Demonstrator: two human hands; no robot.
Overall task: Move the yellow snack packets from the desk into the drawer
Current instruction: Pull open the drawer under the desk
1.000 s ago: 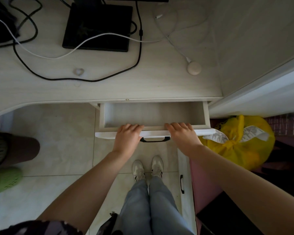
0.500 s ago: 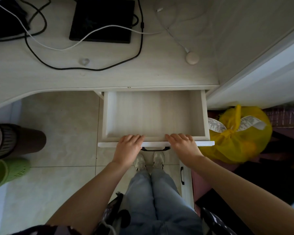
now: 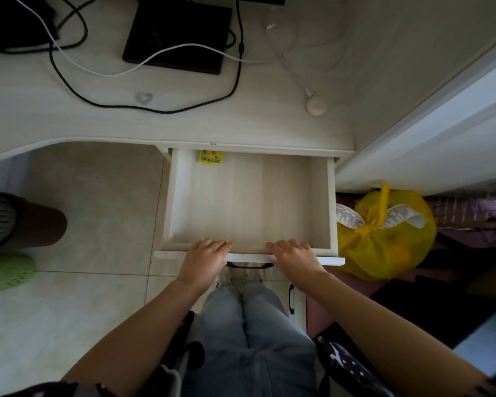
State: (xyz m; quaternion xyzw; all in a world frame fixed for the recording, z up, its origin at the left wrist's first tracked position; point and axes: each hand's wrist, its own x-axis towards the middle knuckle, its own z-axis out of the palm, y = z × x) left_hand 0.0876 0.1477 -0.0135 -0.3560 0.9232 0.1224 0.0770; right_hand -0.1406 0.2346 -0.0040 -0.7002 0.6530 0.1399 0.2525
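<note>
The pale wooden drawer [image 3: 332,202] under the desk [image 3: 69,116] stands pulled far out. One yellow snack packet [image 3: 210,157] lies flat at its back left corner, half under the desk edge. My left hand [image 3: 205,255] and my right hand [image 3: 294,253] both grip the drawer's front rail, fingers curled over it into the drawer. A black handle [image 3: 249,265] shows between them on the front. No other packets are in view on the desk.
On the desk sit a black monitor base [image 3: 178,35], black and white cables [image 3: 166,110] and a small round white puck [image 3: 316,105]. A yellow tied bag [image 3: 384,242] rests on the floor right of the drawer. A brown bin [image 3: 26,222] and green basket [image 3: 6,272] stand left.
The drawer has slid further out towards me with both hands on its front rail. The yellow packet at its back has come into view.
</note>
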